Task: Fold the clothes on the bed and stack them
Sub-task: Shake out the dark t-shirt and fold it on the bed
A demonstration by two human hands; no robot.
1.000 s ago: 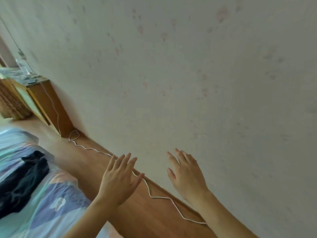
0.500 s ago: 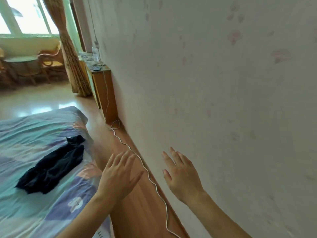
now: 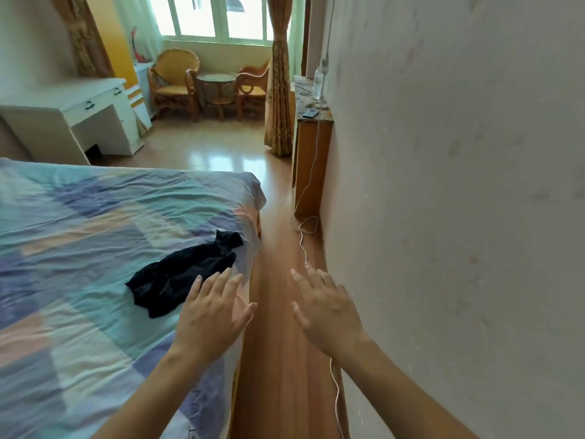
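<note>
Now swung from the wall toward the bed (image 3: 79, 217), with left hand (image 3: 212, 315) and right hand (image 3: 329, 312) spread, empty, near the unfolded black garment (image 3: 180, 277).

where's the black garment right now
The black garment lies crumpled on the bed, near its right edge, just beyond the left hand.

A white desk (image 3: 79, 106) stands at the left wall. Two wicker chairs (image 3: 172, 82) flank a small round table (image 3: 217, 87) under the window (image 3: 218, 15). A wooden cabinet (image 3: 311, 153) by the right wall bears a bottle (image 3: 318, 82) and a phone (image 3: 310, 113). A white cable (image 3: 305, 236) trails along the floor (image 3: 278, 343).
</note>
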